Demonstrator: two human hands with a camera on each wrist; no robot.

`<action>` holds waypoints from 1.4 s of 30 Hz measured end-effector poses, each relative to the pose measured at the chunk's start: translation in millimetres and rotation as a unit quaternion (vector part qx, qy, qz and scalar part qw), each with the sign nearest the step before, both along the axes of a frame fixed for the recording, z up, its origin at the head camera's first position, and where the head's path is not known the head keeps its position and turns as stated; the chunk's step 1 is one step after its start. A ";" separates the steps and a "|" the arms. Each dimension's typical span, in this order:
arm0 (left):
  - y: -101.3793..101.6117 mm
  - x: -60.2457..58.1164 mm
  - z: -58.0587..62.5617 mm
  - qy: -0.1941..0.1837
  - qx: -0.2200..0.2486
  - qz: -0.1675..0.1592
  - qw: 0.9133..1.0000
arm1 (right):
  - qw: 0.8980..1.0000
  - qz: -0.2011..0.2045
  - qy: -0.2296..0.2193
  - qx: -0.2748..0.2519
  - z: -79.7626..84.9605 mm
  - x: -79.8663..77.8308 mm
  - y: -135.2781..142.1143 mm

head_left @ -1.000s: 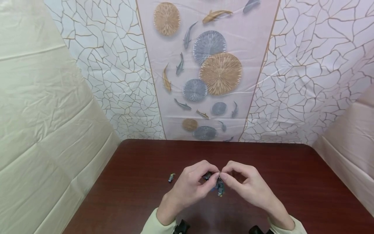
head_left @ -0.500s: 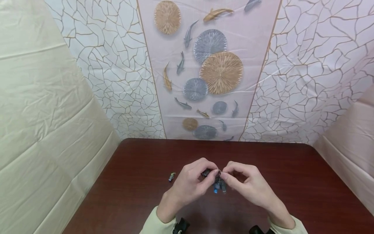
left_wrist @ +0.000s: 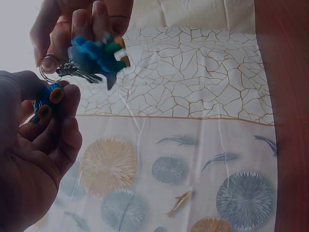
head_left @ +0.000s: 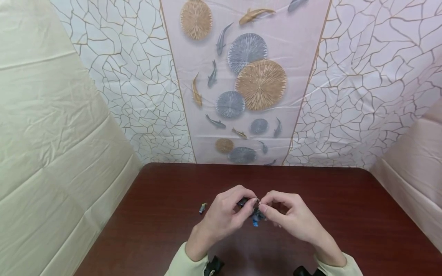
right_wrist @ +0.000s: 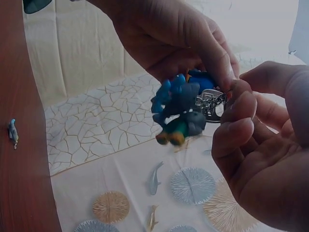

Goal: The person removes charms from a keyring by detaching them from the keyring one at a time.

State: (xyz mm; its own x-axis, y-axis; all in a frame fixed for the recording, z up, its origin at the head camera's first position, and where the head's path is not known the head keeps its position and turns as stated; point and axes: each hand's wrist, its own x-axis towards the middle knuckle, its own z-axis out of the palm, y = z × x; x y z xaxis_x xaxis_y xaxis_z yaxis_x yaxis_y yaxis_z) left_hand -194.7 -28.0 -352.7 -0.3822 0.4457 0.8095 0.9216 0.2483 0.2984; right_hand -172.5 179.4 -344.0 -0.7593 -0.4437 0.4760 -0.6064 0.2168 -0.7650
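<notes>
Thumb and index finger of my left hand (head_left: 226, 211) pinch one side of a metal key ring (head_left: 258, 201). The fingertips of my right hand (head_left: 293, 216) pinch its other side, close by. From the ring hang several small figurine charms (left_wrist: 94, 54) on short chains (right_wrist: 215, 102), blue, green and grey with orange ends, blurred in the wrist views. Another blue charm with orange ends (left_wrist: 49, 99) sits against the left fingers. Apart from the hands, a small grey-blue figurine (head_left: 202, 208) with a yellowish tip lies on the table to the left.
The dark red-brown table (head_left: 165, 184) spans the space beneath both hands. Behind it hangs a patterned cloth (head_left: 214, 153) with fish and round shapes; pale cloth walls (head_left: 69, 172) stand at both sides. Black wrist devices (head_left: 214, 266) sit at the sleeve cuffs.
The left fingertips have risen slightly, and more of the ring shows between the hands. The charms have swung and turned under it, with the blue one more visible. The loose figurine stays put.
</notes>
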 end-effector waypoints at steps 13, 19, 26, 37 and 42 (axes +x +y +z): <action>1.9 0.9 -0.9 0.012 -0.006 -0.008 1.000 | 1.000 -0.003 -0.015 -0.011 1.6 0.0 -1.8; -0.8 0.4 -0.5 0.002 0.001 0.001 1.000 | 1.000 -0.002 -0.008 -0.007 2.1 0.8 -2.1; 0.7 -0.7 0.3 0.017 -0.003 -0.002 1.000 | 1.000 -0.005 -0.004 -0.012 1.6 -0.6 -1.9; -0.1 -0.7 1.0 0.011 -0.003 0.008 1.000 | 1.000 0.000 0.012 -0.026 -2.3 -1.2 -0.4; -0.4 -1.4 0.1 0.016 -0.003 0.009 1.000 | 1.000 -0.004 0.002 -0.017 -0.5 -1.0 -1.5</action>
State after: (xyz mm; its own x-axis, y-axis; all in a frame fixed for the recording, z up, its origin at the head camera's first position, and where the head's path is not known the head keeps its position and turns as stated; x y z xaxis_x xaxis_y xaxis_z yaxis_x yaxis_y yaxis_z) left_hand -196.1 -28.4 -352.6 -0.3649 0.4441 0.8183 0.9256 0.2677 0.2675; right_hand -173.5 177.9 -344.5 -0.7608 -0.4203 0.4945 -0.6081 0.1958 -0.7693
